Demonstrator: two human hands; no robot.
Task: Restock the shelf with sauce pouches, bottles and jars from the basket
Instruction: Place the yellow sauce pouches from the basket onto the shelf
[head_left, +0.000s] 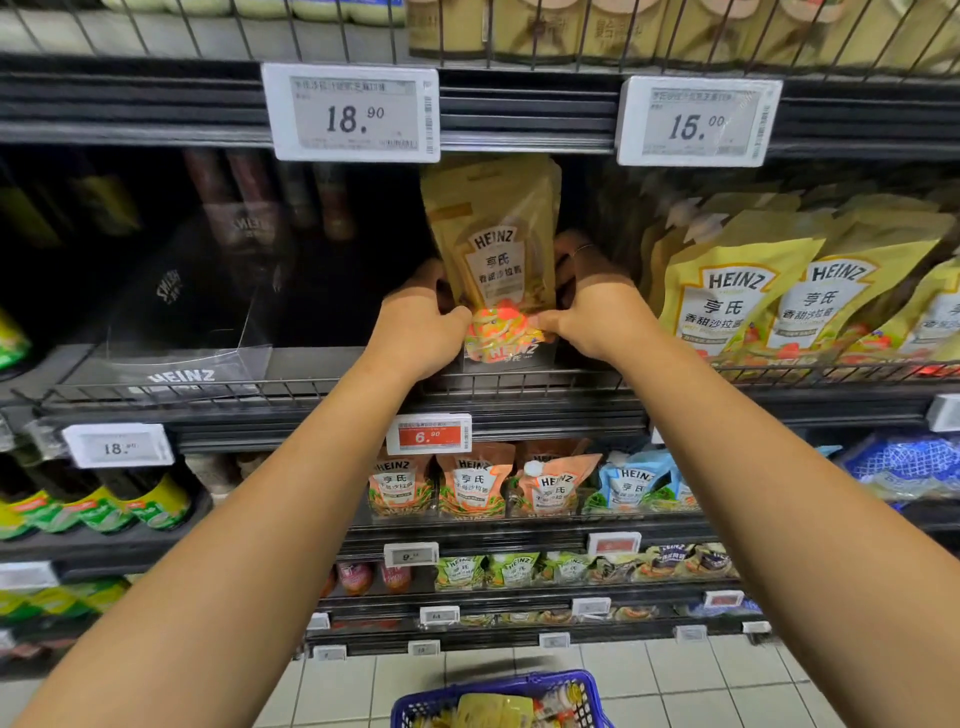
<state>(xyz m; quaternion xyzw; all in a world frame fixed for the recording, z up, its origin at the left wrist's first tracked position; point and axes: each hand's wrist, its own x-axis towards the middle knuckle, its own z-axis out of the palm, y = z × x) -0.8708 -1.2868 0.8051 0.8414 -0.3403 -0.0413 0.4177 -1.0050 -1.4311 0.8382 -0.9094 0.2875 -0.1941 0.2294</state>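
While both hands, left hand (423, 325) and right hand (589, 306), pinch the yellow Heinz salad-dressing pouch (496, 249) upright on the shelf (519, 402), fingers curled round its lower edges, it looks soft, light, floppy, so best held low at the sides.

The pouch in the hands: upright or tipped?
Upright. The pouch stands with its label level, base at the shelf front, the left hand and right hand gripping its lower sides.

Both hands hold a yellow sauce pouch (496, 260) standing up on the shelf (322, 402). The left hand (421, 325) pinches its left bottom corner, the right hand (592, 306) its right. More yellow pouches (779, 296) lean right of it. A blue basket (498, 699) sits far below it, on the floor.
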